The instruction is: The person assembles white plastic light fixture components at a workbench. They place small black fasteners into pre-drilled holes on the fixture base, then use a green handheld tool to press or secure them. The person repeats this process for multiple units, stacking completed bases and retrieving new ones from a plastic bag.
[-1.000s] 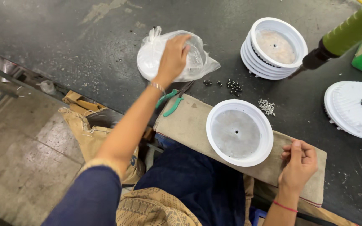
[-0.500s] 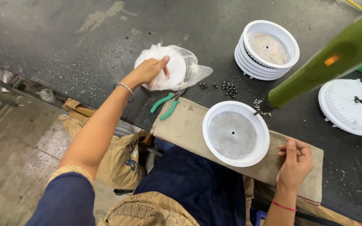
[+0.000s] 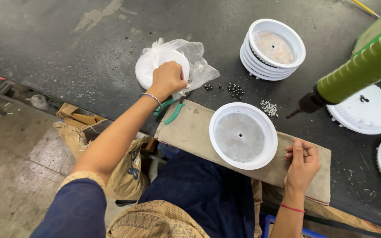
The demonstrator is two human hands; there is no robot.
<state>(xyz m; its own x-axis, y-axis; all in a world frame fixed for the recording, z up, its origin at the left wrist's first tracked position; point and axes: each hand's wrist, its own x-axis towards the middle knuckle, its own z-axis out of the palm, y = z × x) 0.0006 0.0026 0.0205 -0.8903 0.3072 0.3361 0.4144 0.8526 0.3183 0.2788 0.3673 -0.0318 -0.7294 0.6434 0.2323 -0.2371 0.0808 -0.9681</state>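
My left hand point(image 3: 168, 80) is closed into a fist on a clear plastic bag point(image 3: 197, 59) that holds flat white discs point(image 3: 148, 68), far left on the dark workbench. My right hand point(image 3: 303, 164) rests with curled fingers on the cloth-covered board point(image 3: 190, 132) across my lap; whether it holds anything small is hidden. Just left of that hand, a shallow white round dish point(image 3: 243, 135) with a centre hole lies on the board. Green-handled pliers point(image 3: 171, 111) lie at the board's far left corner, right below my left wrist.
A green powered screwdriver point(image 3: 362, 66) hangs in from the upper right, tip near the dish. A stack of white dishes point(image 3: 272, 48) stands behind. Black screws point(image 3: 234, 89) and silver screws point(image 3: 269, 107) lie loose. White ribbed lids point(image 3: 367, 112) sit right. A brown bag point(image 3: 111, 145) sits below the bench.
My left hand has gone from lying flat on the bagged discs to a fist gripping the bag's near side. The green screwdriver has swung up and to the right. My right hand stays put.
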